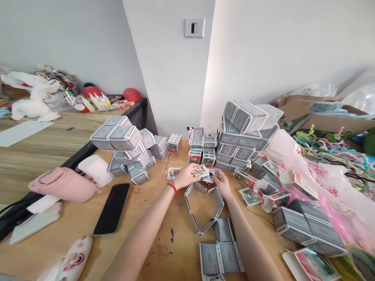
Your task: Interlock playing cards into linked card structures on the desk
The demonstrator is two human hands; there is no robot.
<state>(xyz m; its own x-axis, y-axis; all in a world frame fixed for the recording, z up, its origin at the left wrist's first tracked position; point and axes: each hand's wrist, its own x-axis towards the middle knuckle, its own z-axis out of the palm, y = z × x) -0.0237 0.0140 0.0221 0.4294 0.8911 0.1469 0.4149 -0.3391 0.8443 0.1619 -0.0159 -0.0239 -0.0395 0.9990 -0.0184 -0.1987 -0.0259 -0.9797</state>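
My left hand (186, 176), with a red string on its wrist, is closed on a face card (199, 170). Close beside it, my right hand (222, 182) pinches another playing card (209, 177) by its right edge; the two cards overlap or nearly touch. Just below the hands, an open ring of joined playing cards (189, 207) stands on edge on the table. More joined cards (210, 257) lie back-side up nearer to me. One face-up card (173, 173) lies left of my left hand. Card boxes (202, 157) with cards on top stand behind my hands.
Stacked card blocks rise at left (123, 136) and right (243, 132). A black phone (112, 208), a pink case-like object (64, 185) and a white roll (96, 170) lie left. Opened card boxes (249, 195), more card blocks (307, 228) and plastic wrapping (310, 168) crowd the right.
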